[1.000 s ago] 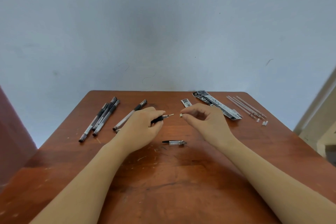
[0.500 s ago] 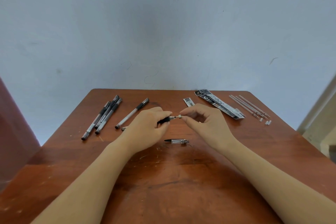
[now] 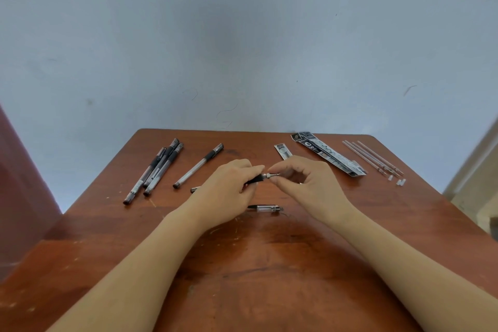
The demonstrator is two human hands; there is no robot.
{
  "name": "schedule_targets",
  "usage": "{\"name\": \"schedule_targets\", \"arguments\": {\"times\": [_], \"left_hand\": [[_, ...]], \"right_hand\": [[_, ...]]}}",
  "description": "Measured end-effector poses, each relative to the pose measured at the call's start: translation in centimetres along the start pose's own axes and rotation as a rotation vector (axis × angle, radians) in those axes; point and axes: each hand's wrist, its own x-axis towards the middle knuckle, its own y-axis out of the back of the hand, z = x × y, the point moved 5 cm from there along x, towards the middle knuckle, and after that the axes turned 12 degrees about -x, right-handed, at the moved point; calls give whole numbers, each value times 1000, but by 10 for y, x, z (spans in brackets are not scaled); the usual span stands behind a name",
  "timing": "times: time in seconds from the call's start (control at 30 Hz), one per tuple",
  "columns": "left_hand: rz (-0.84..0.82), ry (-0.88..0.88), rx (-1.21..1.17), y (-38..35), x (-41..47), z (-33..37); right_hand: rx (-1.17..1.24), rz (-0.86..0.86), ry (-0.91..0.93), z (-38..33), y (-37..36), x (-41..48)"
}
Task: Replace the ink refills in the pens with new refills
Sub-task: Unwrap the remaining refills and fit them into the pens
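My left hand grips a pen by its black grip, the metal tip pointing right. The thumb and forefinger of my right hand pinch the pen's tip cone. Most of the barrel is hidden under my left hand; its rear end shows at the left. A clear pen cap lies on the table just below both hands. Three capped pens lie together at the far left, and one more pen lies beside them. Several thin refills lie at the far right.
A wooden table stands against a pale wall. A torn black-and-white refill packet and a small torn-off piece lie at the back right. Small white tip caps lie near the refills. A dark red surface borders the left.
My right hand, which held a small tip piece apart from the pen a second ago, has closed the gap and now pinches it on the pen's tip.
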Motion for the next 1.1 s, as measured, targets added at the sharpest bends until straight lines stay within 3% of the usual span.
{"name": "schedule_targets", "arguments": {"times": [0.3,0.5,0.83,1.1], "left_hand": [[-13,2,-1,-1,0,3],[1,20,-1,1,1,0],[-47,3,22,-3,1,3],[-40,24,33,-2,2,0]], "right_hand": [[-113,-111,-49,1,-5,-1],[8,-96,-48,-2,-1,0],[-124,-155,-29,0,-6,-1],[-99,-146,-23,2,-6,-1]]}}
